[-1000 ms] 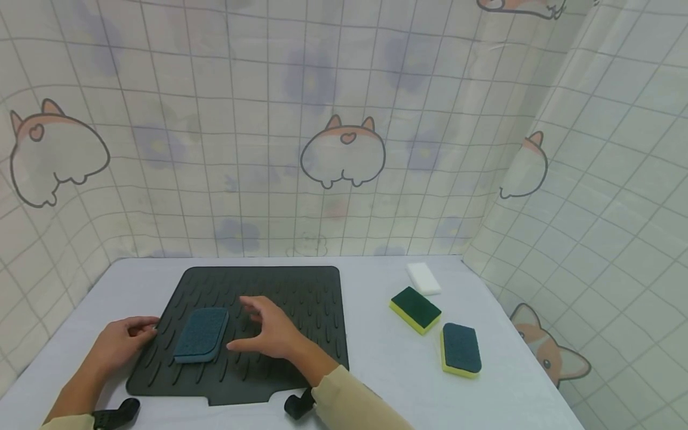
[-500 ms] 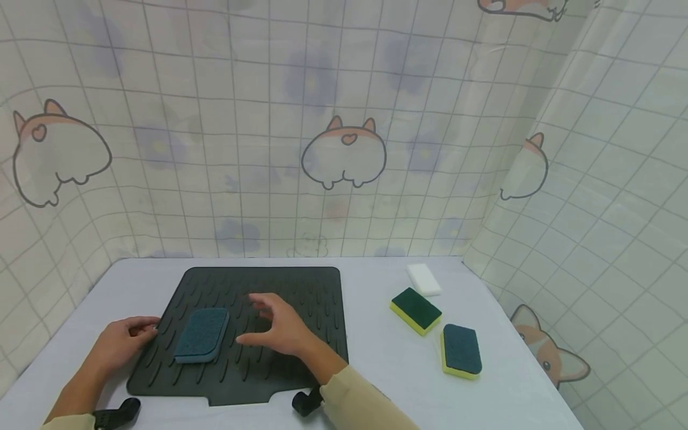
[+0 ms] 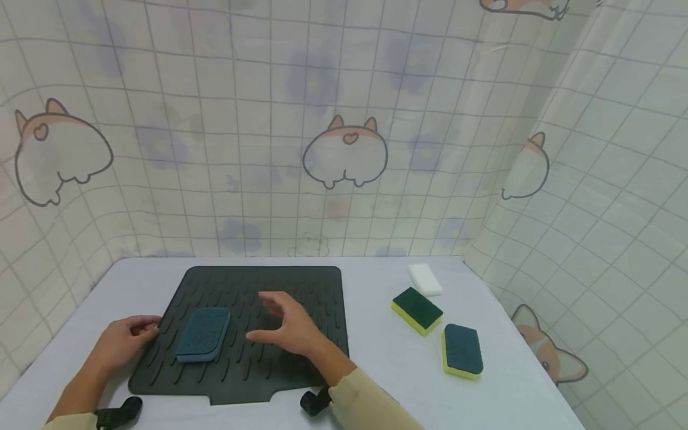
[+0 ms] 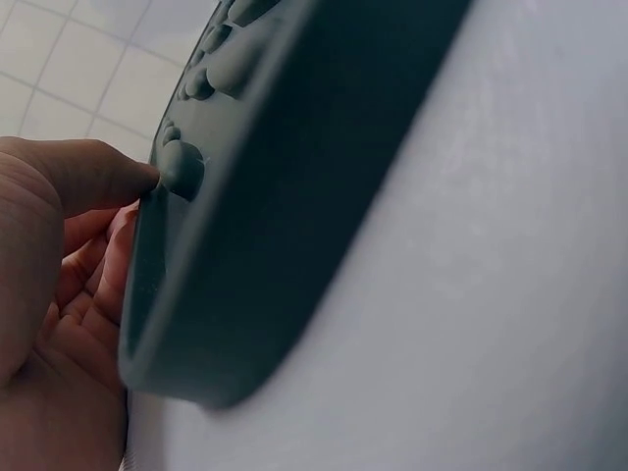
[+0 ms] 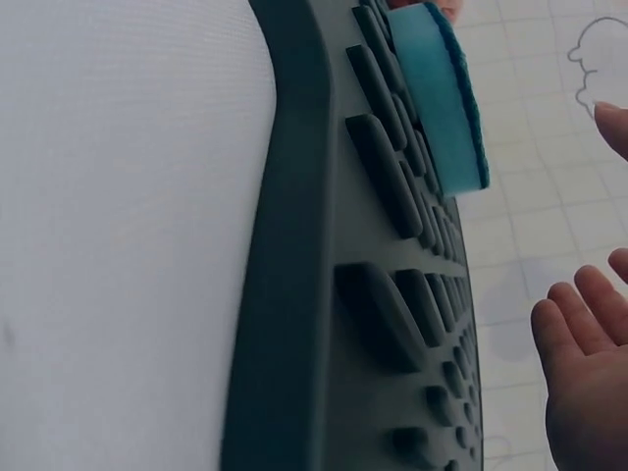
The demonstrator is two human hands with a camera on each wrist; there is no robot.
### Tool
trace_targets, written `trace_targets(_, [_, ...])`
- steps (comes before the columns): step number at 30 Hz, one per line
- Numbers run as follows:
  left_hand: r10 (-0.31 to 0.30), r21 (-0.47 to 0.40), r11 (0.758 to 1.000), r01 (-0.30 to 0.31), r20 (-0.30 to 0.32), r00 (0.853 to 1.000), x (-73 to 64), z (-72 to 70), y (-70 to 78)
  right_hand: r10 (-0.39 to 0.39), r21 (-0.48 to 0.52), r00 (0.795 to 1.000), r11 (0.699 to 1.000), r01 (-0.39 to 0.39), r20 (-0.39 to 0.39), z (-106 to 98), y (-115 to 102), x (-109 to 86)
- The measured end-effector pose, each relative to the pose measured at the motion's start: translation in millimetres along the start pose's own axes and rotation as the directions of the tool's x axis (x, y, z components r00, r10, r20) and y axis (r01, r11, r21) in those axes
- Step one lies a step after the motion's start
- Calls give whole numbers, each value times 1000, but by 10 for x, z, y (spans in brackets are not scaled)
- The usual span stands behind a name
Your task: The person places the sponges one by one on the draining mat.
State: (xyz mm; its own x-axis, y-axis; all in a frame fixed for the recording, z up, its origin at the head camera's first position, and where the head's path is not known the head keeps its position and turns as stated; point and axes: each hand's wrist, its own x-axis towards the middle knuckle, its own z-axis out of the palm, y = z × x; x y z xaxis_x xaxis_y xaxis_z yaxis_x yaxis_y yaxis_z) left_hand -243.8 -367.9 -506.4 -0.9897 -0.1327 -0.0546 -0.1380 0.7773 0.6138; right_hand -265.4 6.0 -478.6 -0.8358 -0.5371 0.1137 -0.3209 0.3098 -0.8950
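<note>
A dark green ridged drying mat (image 3: 309, 283) lies on the table, with a blue scrub sponge (image 3: 203, 334) flat on its left half. My left hand (image 3: 125, 341) pinches the mat's left edge; in the left wrist view the thumb (image 4: 113, 177) presses the top of the rim, with the other fingers curled along its side. Above the middle of the mat hovers my right hand (image 3: 294, 327), thumb and fingers spread apart and holding nothing. The right wrist view shows the sponge (image 5: 437, 98) apart from the right hand (image 5: 599, 383).
On the table's right side lie a green-and-yellow sponge (image 3: 416, 309), a second, bluish-green and yellow sponge (image 3: 462, 349), and a white sponge block (image 3: 424, 279) behind them. A white cloth (image 3: 387, 382) covers the table. Tile-patterned curtains (image 3: 269, 203) stand at the back and sides.
My right hand has drawn away from the blue sponge, moving right over the mat with its fingers still spread. The left hand, sponge and mat stay in place.
</note>
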Motion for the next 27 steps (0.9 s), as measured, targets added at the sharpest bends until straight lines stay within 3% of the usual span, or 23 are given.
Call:
trace_targets(15, [0,0,1000,0,-9,1000,-3,6,-13,-11,29,999,999,12,-32,-170,-3,-106])
trace_targets(27, [-3,0,1000,3,-5,1000,2,13,-37,-11,58,998,998,14,-63,-299,115,-174])
